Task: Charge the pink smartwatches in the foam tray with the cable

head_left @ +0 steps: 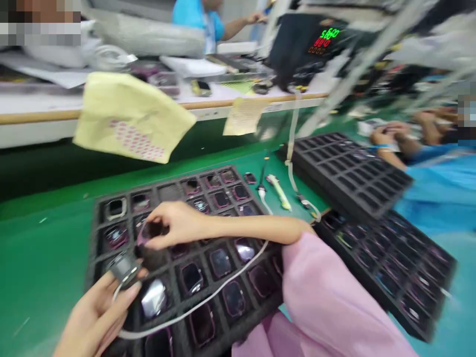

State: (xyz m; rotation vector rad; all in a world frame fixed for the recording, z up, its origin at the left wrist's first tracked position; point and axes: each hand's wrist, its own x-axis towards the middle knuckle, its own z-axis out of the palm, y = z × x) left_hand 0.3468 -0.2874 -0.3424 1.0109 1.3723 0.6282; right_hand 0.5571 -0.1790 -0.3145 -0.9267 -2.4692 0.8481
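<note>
A black foam tray [91, 258] lies in front of me, its compartments holding several smartwatch bodies, many with purplish rims. My left hand [98, 310], at the tray's lower left, pinches a grey smartwatch [125, 267] between thumb and fingers. A white cable [178, 318] runs from that hand across the tray to the right. Over the tray's left part, my right hand [182, 223] curls its thumb and fingers around a purple-rimmed smartwatch [142, 233]. That watch is tilted in or just above a compartment; blur hides which.
A green table [44, 248] carries the tray. Behind it stand a small watch [250, 178], a green-white strip [278, 192] and cable ends. Stacked foam trays [349, 173] are on the right, near another person's hands [390, 134]. Yellow paper [130, 119] hangs from the shelf.
</note>
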